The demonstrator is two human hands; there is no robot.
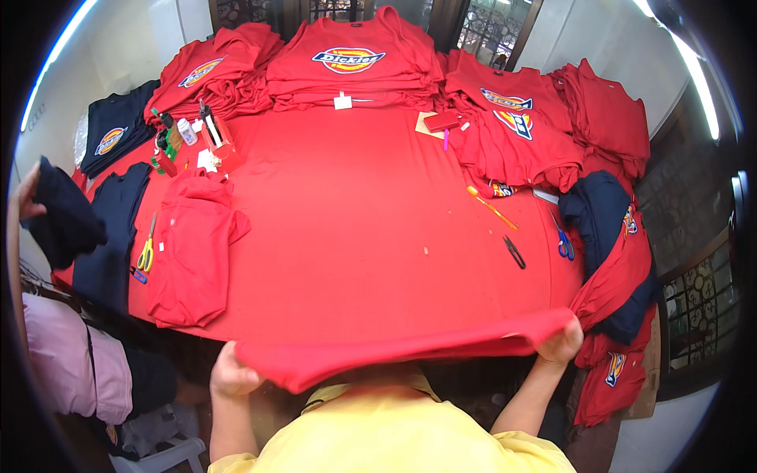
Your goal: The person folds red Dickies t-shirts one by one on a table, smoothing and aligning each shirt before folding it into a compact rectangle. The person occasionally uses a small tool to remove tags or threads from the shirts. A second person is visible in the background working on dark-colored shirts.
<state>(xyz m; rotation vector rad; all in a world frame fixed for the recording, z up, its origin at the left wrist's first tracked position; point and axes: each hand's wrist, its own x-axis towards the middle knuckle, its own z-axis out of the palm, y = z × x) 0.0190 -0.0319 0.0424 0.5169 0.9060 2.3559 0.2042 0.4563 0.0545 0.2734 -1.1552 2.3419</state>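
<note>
A red shirt [410, 347] is stretched sideways between my two hands, at the near edge of the red-covered table [355, 221]. My left hand [235, 372] is closed on one end of it, and my right hand [563, 344] grips the other end, a little higher up. Between them the cloth sags and hangs just in front of my chest. Part of its far side overlaps the table edge. The shirt's front and any print on it cannot be made out.
Stacks of folded red shirts [355, 59] with printed badges line the back. At left lie yellow-handled scissors [146, 254] and a folded red shirt [193, 252]; at right, thread snips [514, 252] and blue-handled scissors [564, 246]. A co-worker's hand [30, 193] holds a dark garment [63, 217] at far left.
</note>
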